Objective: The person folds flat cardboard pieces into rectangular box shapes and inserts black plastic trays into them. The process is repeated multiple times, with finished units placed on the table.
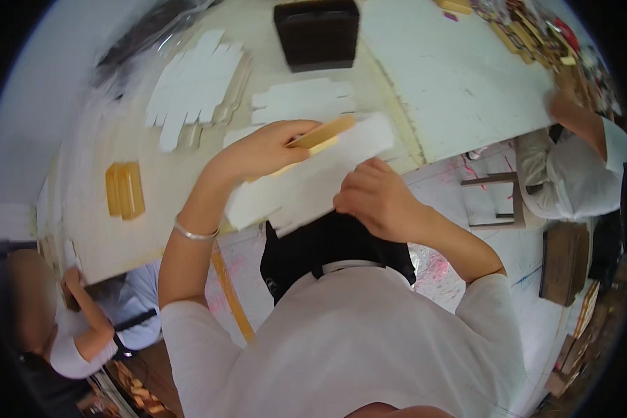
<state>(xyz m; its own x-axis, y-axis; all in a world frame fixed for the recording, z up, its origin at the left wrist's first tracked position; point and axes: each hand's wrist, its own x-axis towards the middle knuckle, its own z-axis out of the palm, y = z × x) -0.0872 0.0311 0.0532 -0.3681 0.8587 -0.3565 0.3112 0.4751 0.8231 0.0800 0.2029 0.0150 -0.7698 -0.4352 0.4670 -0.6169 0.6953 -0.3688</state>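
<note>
Showing plain white, the long card (pixel 296 187) has a notched edge.

White card blank (pixel 299 187) is showing smooth, matt paperboard; gold piece (pixel 331 129) is giving a soft satin sheen; gold tray (pixel 124 190) is gleaming like metallic-faced card; bangle (pixel 194 234) is shining as polished silvery metal; clear plastic film (pixel 173 31) is lying crinkled and glossy; table (pixel 439 70) is looking smooth, lightly scuffed; shirt (pixel 355 341) is presenting matt cloth
</note>
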